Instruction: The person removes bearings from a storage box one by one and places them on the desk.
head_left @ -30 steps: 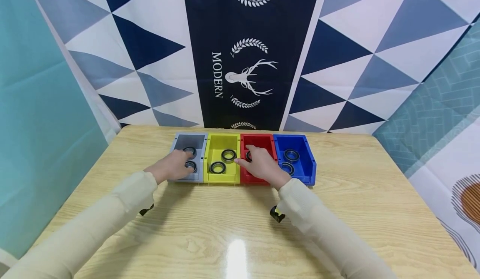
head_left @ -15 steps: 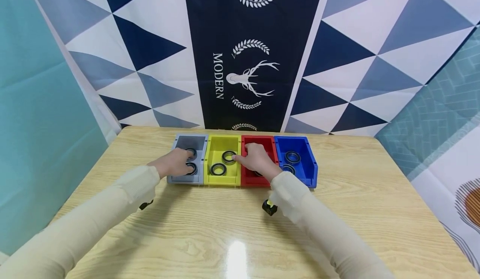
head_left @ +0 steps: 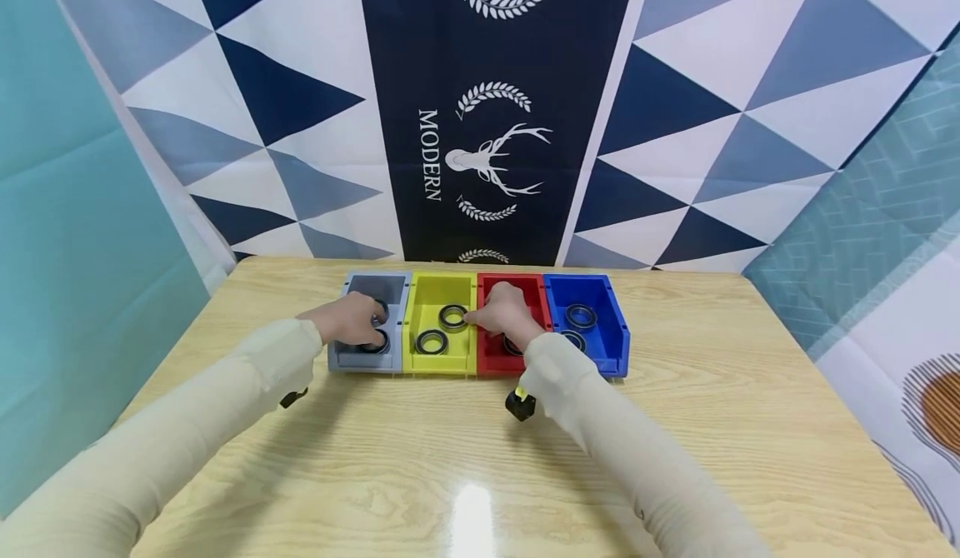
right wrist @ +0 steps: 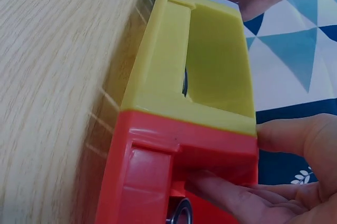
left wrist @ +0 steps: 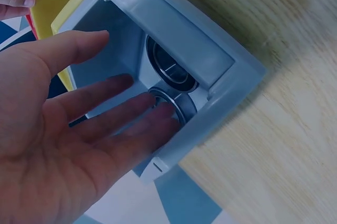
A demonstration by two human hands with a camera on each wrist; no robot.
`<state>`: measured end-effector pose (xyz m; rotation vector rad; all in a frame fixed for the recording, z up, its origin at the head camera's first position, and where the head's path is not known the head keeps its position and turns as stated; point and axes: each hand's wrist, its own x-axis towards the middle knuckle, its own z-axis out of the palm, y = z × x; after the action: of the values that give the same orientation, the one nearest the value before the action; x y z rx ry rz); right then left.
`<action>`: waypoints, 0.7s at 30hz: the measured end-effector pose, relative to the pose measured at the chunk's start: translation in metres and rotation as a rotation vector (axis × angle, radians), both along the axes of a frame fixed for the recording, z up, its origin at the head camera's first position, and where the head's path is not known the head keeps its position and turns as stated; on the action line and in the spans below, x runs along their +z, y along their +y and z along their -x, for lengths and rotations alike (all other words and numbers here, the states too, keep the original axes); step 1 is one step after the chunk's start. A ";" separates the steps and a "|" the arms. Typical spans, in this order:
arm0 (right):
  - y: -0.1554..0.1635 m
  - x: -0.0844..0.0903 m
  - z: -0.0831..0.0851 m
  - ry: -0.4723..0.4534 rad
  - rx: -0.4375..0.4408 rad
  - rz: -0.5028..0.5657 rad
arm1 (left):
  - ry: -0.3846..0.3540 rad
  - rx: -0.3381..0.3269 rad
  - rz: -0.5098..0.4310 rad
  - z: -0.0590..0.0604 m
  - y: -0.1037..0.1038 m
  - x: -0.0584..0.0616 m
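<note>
My left hand [head_left: 348, 321] reaches over the grey bin [head_left: 363, 364] at the row's left end. In the left wrist view its fingers [left wrist: 121, 113] extend loosely towards two black-and-silver bearings [left wrist: 188, 83] inside, overlapping one of them; the thumb stands apart over the bin. My right hand [head_left: 506, 310] is over the red bin [head_left: 491, 366]. In the right wrist view its fingers dip into that bin, while the thumb lies across the rim beside the yellow bin [right wrist: 158, 56]. Near those fingers a bearing [right wrist: 182, 211] shows, partly behind the front lip.
Two bearings, one upper [head_left: 442, 322] and one lower [head_left: 421, 346], lie in the yellow bin. The blue bin [head_left: 624, 356] at the right end holds two more. The bins stand side by side on a wooden table [head_left: 420, 458], before a patterned cloth [head_left: 390, 166].
My right hand and forearm have shifted left, and its fingers have gone lower into the red bin, where a front bearing now shows. The left hand stays over the grey bin.
</note>
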<state>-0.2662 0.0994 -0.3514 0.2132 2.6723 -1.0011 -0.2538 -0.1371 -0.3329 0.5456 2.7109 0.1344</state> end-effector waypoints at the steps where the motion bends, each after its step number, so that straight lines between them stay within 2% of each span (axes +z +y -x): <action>1: -0.001 0.000 0.000 -0.003 -0.006 0.002 | -0.014 0.012 0.011 0.001 0.000 0.000; 16: 0.001 -0.001 -0.006 0.021 -0.038 0.039 | -0.120 0.173 0.127 0.006 0.013 0.003; 21: 0.004 -0.002 -0.006 0.025 -0.047 0.051 | -0.161 0.220 0.132 0.011 0.017 0.001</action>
<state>-0.2603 0.1033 -0.3537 0.2555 2.6722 -1.0922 -0.2652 -0.1202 -0.3317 0.1893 2.5918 0.0536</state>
